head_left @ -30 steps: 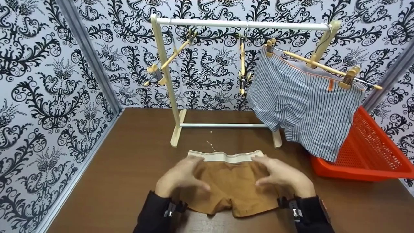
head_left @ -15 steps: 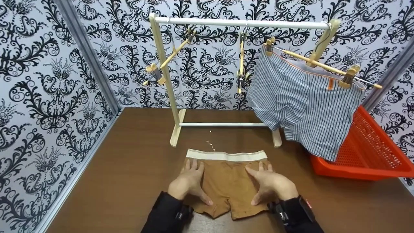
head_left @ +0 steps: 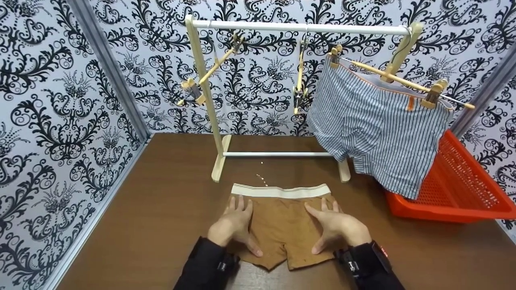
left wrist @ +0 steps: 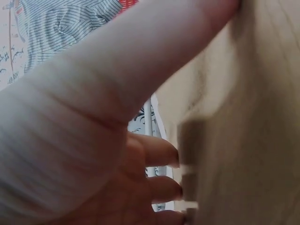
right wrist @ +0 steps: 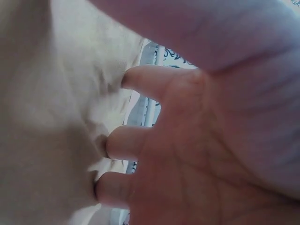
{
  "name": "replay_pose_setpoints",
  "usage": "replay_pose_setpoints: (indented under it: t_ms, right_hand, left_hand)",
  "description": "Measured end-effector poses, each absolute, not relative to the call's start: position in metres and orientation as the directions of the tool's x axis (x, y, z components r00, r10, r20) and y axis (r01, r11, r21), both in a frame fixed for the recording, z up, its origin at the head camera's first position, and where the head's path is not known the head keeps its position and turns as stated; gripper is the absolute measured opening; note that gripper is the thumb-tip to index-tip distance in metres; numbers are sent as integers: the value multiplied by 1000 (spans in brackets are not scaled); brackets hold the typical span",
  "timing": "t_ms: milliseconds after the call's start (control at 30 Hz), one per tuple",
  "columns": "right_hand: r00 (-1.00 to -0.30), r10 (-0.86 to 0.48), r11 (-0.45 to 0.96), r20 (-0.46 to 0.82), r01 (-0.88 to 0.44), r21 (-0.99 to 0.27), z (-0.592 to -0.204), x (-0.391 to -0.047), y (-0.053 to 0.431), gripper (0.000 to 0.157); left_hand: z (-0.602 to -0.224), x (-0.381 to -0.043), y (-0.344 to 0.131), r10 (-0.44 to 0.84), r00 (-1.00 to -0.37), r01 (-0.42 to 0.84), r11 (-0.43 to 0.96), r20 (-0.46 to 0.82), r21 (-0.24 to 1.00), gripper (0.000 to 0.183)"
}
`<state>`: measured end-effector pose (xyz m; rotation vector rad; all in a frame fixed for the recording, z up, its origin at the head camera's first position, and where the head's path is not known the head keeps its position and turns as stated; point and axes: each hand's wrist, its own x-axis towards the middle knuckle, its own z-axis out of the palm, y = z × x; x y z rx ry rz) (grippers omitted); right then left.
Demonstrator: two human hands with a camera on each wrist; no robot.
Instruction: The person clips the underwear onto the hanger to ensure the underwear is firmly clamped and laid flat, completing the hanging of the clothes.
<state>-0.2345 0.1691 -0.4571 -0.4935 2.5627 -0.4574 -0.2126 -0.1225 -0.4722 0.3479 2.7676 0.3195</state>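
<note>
Now lower than a second ago with left hand (head_left: 234, 226) and right hand (head_left: 339, 226), touching brown cloth shorts (head_left: 280, 223) with white waistband; with fingers spread and grip apart on both. Has shorts lying flat on brown desk (head_left: 161, 193), in front of pale-wood clothes rack (head_left: 282, 27) with white bars.

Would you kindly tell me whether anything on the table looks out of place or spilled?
A few pale specks dot the table between the brown shorts and the rack, odd on so dark a surface; whether crumbs, scratches or glints, I cannot tell. Nothing else stands out.
</note>
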Motion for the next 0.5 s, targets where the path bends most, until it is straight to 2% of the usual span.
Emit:
replay_pose_setpoints:
  t_ms: [300,500]
  right_hand:
    - [-800,-444,877,-403,-295,-380,-455,-231,161,121]
    - [-799,-442,882,-407,-304,-360,-460,-235,160,122]
  left_hand:
    - [-461,-202,-110,300,-895,200,931,-331,304,140]
    - [-464,-205,-108,304,-900,207,929,-312,307,139]
